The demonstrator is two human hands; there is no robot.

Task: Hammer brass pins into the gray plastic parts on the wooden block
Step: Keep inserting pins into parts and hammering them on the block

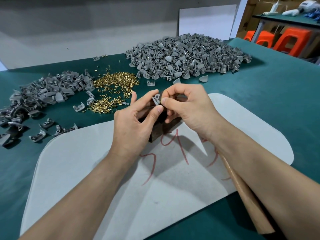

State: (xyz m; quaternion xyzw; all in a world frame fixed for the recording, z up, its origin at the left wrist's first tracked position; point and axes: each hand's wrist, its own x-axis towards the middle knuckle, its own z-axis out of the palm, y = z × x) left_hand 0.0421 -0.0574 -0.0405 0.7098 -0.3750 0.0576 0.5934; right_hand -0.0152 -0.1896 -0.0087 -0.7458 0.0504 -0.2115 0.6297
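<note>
- the left hand (136, 122) holds a gray plastic part (156, 100) upright, pinched between its thumb and curled fingers, just above the wooden block (160, 131).
- the right hand (188, 108) has its fingers curled, with thumb and forefinger pinching the right edge of the same part; a speck of brass colour shows at the fingertips, too small to tell whether it is a pin.
- the wooden block is dark and stands on a pale gray mat (83, 170) marked with red scrawl; both hands hide most of it.
- a wooden hammer handle (245, 196) lies on the mat's right side, partly under the right forearm; its head is hidden.
- loose brass pins (113, 87) are spread on the green tabletop (277, 104), far left of the hands.
- a low heap of gray parts (45, 94) lies left of the pins, with a few strays near the mat's left edge.
- a much bigger heap of gray parts (187, 56) sits at the far right of the tabletop; brass tips show on some of them.
- orange stools (287, 40) stand beyond the tabletop's far right corner.
</note>
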